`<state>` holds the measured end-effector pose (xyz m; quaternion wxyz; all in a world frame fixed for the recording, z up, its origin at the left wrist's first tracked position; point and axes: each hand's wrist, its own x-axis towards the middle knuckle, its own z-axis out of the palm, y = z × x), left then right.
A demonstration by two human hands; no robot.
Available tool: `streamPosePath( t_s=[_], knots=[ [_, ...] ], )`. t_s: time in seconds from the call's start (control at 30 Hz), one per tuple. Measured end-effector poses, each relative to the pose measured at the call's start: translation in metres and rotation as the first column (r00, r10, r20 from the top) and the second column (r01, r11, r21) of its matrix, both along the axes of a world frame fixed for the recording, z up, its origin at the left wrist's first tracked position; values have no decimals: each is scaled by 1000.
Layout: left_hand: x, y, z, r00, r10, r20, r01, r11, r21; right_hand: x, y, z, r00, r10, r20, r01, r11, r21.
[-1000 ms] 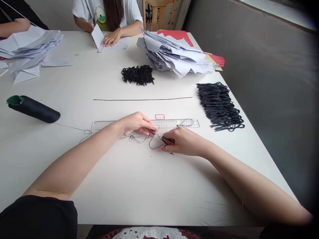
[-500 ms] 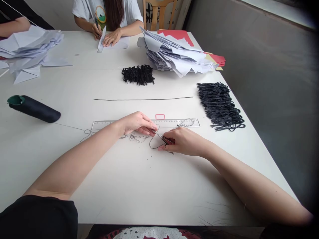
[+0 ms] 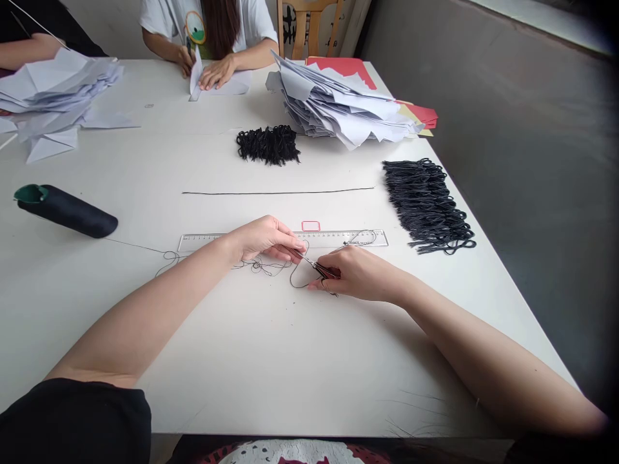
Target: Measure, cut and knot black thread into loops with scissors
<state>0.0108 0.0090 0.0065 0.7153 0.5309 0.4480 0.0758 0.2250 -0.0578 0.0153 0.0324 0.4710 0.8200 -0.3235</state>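
Observation:
My right hand [image 3: 355,274] is closed around a small pair of scissors [image 3: 319,269], whose blades point up and left to the fingertips of my left hand [image 3: 273,241]. Thumb and fingers of my left hand pinch black thread [image 3: 261,265], right by the blade tips. A loop of the thread hangs between the two hands, and looser tangles lie under my left wrist. Behind both hands lies a clear ruler [image 3: 213,241], partly covered by my left hand. The thread runs left to a black spool [image 3: 68,209] with a green core, lying on its side.
A straight black cord [image 3: 275,193] lies beyond the ruler, near a small red-edged rectangle [image 3: 311,226]. Bundles of looped black cords lie at the back [image 3: 268,145] and right [image 3: 425,206]. Paper stacks [image 3: 338,106] stand farther back. Across the table, a person's hands [image 3: 217,72] work on paper.
The fingers of my right hand have drawn in slightly on the scissors' handles. My left hand stays almost still. Across the table, the person's paper has shifted a little.

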Motion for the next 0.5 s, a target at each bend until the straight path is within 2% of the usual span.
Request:
streamPosePath(
  t_s=[0.13,0.33,0.5],
  knots=[
    [0,0,0,1000,22,-5,-22,1000,6,3,-2,6,998,55,17,-55,998,12],
    [2,-2,0,999,50,10,-50,999,2,-6,-22,21,974,227,-23,-227,974,-8],
    [11,-12,2,981,151,119,-163,982,99,-20,-40,19,920,385,74,-392,912,121]
  ],
)
